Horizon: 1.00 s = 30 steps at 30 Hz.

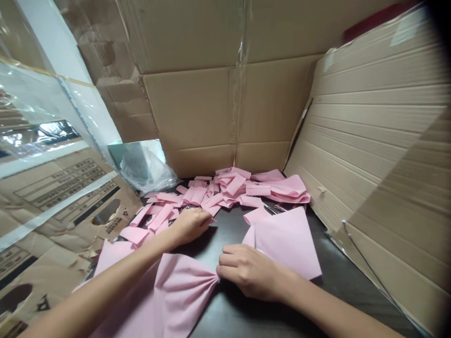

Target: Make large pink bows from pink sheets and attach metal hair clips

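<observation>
Gathered into pleats, a pink sheet (185, 291) narrows to a point at the fingertips of my right hand (248, 272), which is closed on it. The sheet's other half fans out on the right, beyond that hand. My left hand (192, 225) is closed at the near edge of a pile of small folded pink strips (202, 195); a small pink tip shows by its fingers, and I cannot make out the rest of what it holds. More flat pink material (130, 291) lies under my left forearm.
Larger folded pink pieces (289, 188) lie at the back right of the dark table (232, 227), near some thin metal tools (273, 209). Cardboard walls (193, 110) enclose the back and right. A clear plastic bag (146, 169) sits back left, beside a printed carton (66, 197).
</observation>
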Tool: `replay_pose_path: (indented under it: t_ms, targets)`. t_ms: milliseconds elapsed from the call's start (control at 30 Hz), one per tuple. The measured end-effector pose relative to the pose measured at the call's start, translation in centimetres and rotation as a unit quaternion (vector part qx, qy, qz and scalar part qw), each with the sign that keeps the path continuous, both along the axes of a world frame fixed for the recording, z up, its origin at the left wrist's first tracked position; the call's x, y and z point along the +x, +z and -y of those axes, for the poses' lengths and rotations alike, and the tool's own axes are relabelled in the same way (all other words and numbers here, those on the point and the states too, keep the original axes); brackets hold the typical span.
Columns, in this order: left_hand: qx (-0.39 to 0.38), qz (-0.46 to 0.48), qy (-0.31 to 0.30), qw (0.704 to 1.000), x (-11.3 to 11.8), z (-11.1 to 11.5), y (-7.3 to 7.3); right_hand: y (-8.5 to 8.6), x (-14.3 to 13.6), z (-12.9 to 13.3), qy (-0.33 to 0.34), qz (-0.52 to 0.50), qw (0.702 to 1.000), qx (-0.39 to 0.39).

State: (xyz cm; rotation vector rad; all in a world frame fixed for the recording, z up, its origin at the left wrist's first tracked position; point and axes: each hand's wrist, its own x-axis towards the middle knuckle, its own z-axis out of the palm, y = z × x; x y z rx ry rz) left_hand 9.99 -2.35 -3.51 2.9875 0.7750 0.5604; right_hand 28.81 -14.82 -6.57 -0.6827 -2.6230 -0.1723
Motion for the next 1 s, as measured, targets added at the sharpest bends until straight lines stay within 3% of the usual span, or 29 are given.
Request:
replay_pose_path:
  t_ms: [100,233,267,333,433,500,567,633,700,833,900,1000]
  targets:
    - [-0.152,0.07,0.034,0.985,0.7,0.9,1.2,0.2,-0.3,0.4,0.068,-0.064,0.99,-0.11]
    - [-0.312,0.13,0.051,0.94,1.2,2.6,2.0,0.8,-0.5,1.1,0.192,-0.143,0.908,-0.343]
    - [-0.363,0.151,0.053,0.918,1.2,3.1,2.0,1.0,-0.5,1.2,0.214,-0.138,0.885,-0.389]
    - [-0.495,0.215,0.06,0.84,1.0,3.8,1.8,1.3,-0.3,1.4,0.239,-0.114,0.856,-0.444]
    - [-0.654,0.319,0.052,0.683,0.7,4.4,1.0,1.5,0.0,1.1,0.216,-0.101,0.87,-0.431]
    - [-0.689,0.349,0.022,0.635,0.5,4.5,0.2,1.3,0.2,0.8,0.17,-0.116,0.904,-0.374]
    - [-0.712,0.354,-0.011,0.607,0.3,4.6,-0.6,1.1,0.3,0.4,0.113,-0.145,0.939,-0.291]
    - [-0.728,0.348,-0.037,0.59,0.1,4.6,-1.2,1.0,0.4,0.0,0.074,-0.187,0.956,-0.214]
    - [-0.74,0.347,-0.06,0.573,0.1,4.7,-1.6,1.0,0.5,-0.1,0.059,-0.23,0.954,-0.183]
    - [-0.748,0.35,-0.081,0.558,-0.1,4.6,-1.5,1.1,0.4,0.2,0.054,-0.244,0.934,-0.255]
    - [-0.719,0.367,-0.077,0.586,-0.2,4.3,-1.3,1.1,0.2,0.5,0.065,-0.218,0.924,-0.307]
    - [-0.656,0.377,-0.058,0.651,-0.5,3.8,-1.2,1.3,-0.1,0.9,0.078,-0.2,0.914,-0.345]
